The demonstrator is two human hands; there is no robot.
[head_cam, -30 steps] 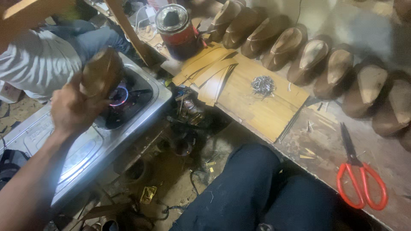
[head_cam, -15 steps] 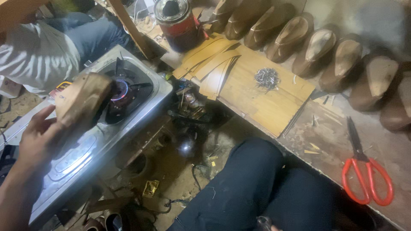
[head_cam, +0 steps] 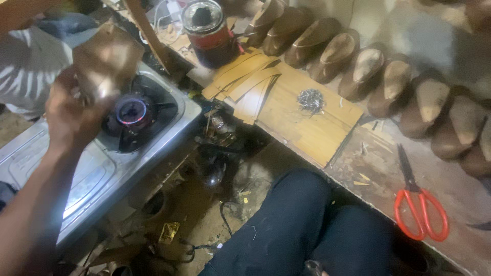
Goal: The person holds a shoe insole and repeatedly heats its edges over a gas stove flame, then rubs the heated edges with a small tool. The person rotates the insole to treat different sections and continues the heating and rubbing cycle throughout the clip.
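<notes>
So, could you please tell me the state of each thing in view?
Left hand: holds the brown shoe upper over the burner, blurred.
Burner: lit, blue flame.
Red-handled scissors: closed, flat on the bench.
Red can: upright, lid on.
Shoe lasts: lined up in a row.

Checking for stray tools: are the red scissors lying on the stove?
No, the red scissors lie on the wooden bench, far from the stove.

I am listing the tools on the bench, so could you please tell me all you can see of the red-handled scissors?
The scissors lie flat and closed on the worn wooden bench at the right. Two red loop handles, plastic by their look, point toward the viewer; the dark metal blades point away toward the row of shoe lasts. Nothing but the bench touches them.
</notes>
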